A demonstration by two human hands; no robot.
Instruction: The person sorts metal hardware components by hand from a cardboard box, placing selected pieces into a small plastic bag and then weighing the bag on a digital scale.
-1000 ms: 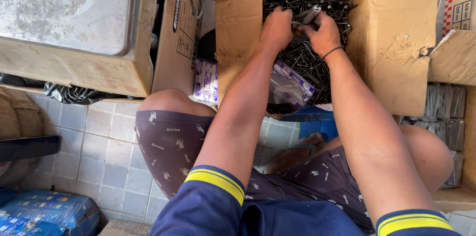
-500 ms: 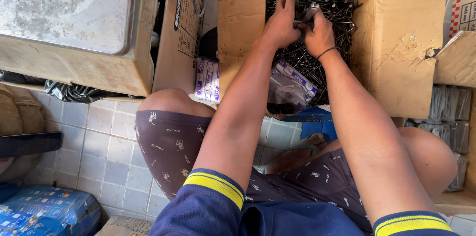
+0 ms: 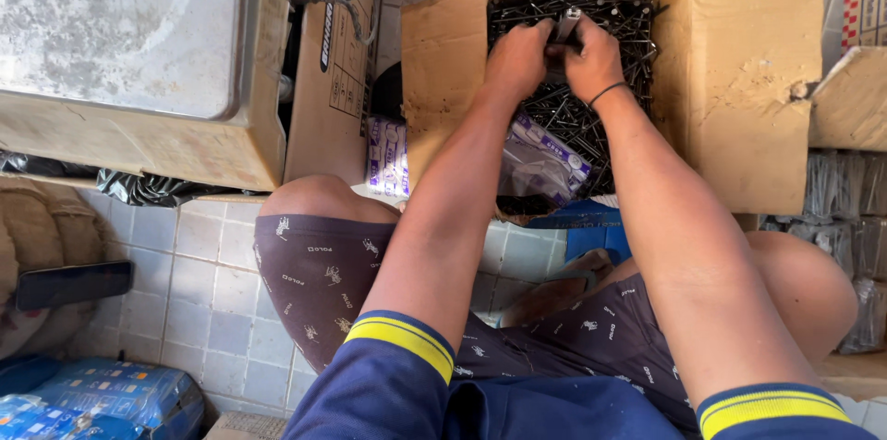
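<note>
Grey floor tiles [image 3: 199, 283] carry an open cardboard box [image 3: 739, 79] full of dark nails [image 3: 605, 24]. Over the nails, the left hand [image 3: 516, 56] and right hand [image 3: 591, 56] meet, both closed on a small bundle of nails [image 3: 565, 27].

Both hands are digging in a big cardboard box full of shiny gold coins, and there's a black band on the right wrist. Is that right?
Not quite. The open brown cardboard box is full of dark grey metal nails, not gold coins; the head view shows this. Both the left hand and the right hand are in it, with a thin black band on the right wrist.
</note>
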